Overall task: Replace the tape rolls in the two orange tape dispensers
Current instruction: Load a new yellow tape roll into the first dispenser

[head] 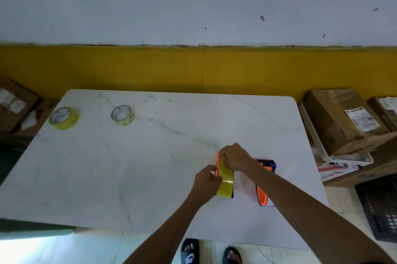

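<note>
- Right of frame centre, the orange plastic tape dispenser [219, 169] carrying a yellow tape roll [224, 180] is gripped by the left hand [205, 184].
- The tape's front end is pinched by the right hand [235, 157].
- The roll is judged light, stiff, sticky-edged; best held by its sides.

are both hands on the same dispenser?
Yes: the left hand and right hand both grip the dispenser holding the yellow tape roll, while the second dispenser lies untouched beside it.

White marble-look worktop [150, 167], grey veins. Two orange tape dispensers on it: one [218, 163] under both grips, loaded with yellow tape; the other [262, 196] just right of them. Two yellow tape rolls [63, 118] [122, 115] far left, well apart from the grips.
</note>
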{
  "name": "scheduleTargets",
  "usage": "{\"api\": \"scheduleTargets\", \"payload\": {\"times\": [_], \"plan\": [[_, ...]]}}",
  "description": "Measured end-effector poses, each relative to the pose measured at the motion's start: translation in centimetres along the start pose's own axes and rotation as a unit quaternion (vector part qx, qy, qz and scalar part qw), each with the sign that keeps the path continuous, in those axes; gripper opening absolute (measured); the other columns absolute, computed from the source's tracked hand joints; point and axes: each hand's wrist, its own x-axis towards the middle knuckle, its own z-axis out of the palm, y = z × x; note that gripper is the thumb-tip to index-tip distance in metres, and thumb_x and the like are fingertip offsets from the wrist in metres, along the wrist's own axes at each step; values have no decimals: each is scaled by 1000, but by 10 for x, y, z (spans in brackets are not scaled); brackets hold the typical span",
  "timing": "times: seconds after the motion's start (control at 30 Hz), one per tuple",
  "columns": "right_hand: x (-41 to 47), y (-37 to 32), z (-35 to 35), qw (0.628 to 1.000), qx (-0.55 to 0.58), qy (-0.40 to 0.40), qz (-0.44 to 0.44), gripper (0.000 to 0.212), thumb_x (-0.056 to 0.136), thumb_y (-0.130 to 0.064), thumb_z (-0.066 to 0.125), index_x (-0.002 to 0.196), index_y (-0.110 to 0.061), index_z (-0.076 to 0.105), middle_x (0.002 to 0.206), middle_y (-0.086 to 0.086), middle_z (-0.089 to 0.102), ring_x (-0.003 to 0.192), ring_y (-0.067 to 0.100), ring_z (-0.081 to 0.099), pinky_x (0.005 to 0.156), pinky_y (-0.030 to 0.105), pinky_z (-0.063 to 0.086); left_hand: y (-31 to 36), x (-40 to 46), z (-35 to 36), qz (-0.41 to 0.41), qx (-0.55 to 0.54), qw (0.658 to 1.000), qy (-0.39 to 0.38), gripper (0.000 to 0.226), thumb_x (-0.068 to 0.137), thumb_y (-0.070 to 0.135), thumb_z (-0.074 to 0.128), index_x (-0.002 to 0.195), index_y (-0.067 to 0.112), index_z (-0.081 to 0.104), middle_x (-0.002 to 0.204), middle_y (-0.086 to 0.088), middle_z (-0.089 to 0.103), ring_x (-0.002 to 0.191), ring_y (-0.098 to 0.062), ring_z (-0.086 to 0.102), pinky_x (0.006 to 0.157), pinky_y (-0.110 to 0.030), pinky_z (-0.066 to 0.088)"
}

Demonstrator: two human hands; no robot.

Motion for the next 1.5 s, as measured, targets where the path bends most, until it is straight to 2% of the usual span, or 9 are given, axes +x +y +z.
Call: {"api": "scheduleTargets", "payload": {"times": [0.07, 0.2, 0.3, 0.5, 0.67, 0.87, 1.03, 1.27, 1.5], "plan": [[8, -3, -1, 1000, -22, 1, -4, 28, 82, -3, 45, 97, -4, 68, 108, 12, 68, 102, 30, 59, 80, 36, 52, -1, 2, 0, 4, 2, 1000, 8, 34, 88, 18, 52, 122, 15, 56, 81, -5, 65, 61, -13, 59, 46, -14, 47], [23, 4, -9, 999, -18, -34, -14, 19, 84, -8, 54, 82, 2, 70, 102, 11, 70, 90, 26, 65, 77, 35, 53, -5, 6, 4, 21, 19, 999, 24, 26, 90, 26, 55, 112, 14, 59, 66, -3, 64, 64, -23, 63, 61, -30, 55], [31, 15, -12, 999, -16, -48, 0, 22, 82, -18, 63, 82, 1, 75, 89, 15, 75, 86, 28, 71, 74, 33, 55, -8, 9, 6, 15, 27, 999, 43, 29, 87, 42, 55, 103, 19, 61, 76, -5, 72, 72, -23, 70, 70, -38, 59], [35, 25, -1, 999, 21, -27, 9, 21, 82, -16, 61, 82, -3, 77, 89, 10, 75, 86, 25, 69, 69, 28, 49, -8, 11, 6, 29, 2, 999, 42, 35, 93, 47, 47, 89, 15, 61, 66, -2, 64, 57, -16, 60, 59, -33, 52], [36, 32, 9, 1000, 20, 3, -8, 15, 82, -18, 65, 86, -14, 79, 94, 1, 74, 88, 19, 65, 68, 26, 41, -15, 17, 2, 43, -1, 999, 33, 37, 96, 43, 40, 62, 28, 42, 55, 4, 43, 53, -15, 46, 57, -34, 43], [38, 33, 13, 999, 27, 8, -25, 16, 84, -16, 63, 84, -11, 78, 85, 0, 70, 79, 16, 60, 69, 29, 45, -20, 16, 7, 80, 28, 996, 37, 52, 91, 56, 35, 76, 9, 52, 57, 3, 44, 51, -13, 40, 53, -31, 34], [39, 37, 11, 996, 69, 49, -5, 17, 82, -9, 61, 83, -8, 78, 91, 7, 75, 83, 20, 66, 74, 32, 53, -25, 19, 10, 112, 97, 987, 59, 46, 92, 59, 28, 68, 24, 45, 53, 4, 41, 48, -12, 41, 50, -28, 34], [44, 16, 18, 994, 30, 97, 45, 22, 81, -4, 51, 84, -1, 73, 93, 14, 69, 93, 30, 63, 73, 36, 55, -12, 22, 1, 80, 219, 968, 98, 76, 71, 80, 22, 99, 18, 56, 83, -2, 68, 76, -23, 64, 67, -31, 48], [47, 7, 26, 989, 8, 133, 60, 14, 90, -8, 51, 87, -1, 63, 101, 15, 53, 99, 32, 54, 68, 34, 41, -6, 21, -2, 61, 268, 956, 99, 63, 74, 76, 47, 103, 20, 55, 90, 3, 70, 82, -21, 66, 75, -33, 49]]}}
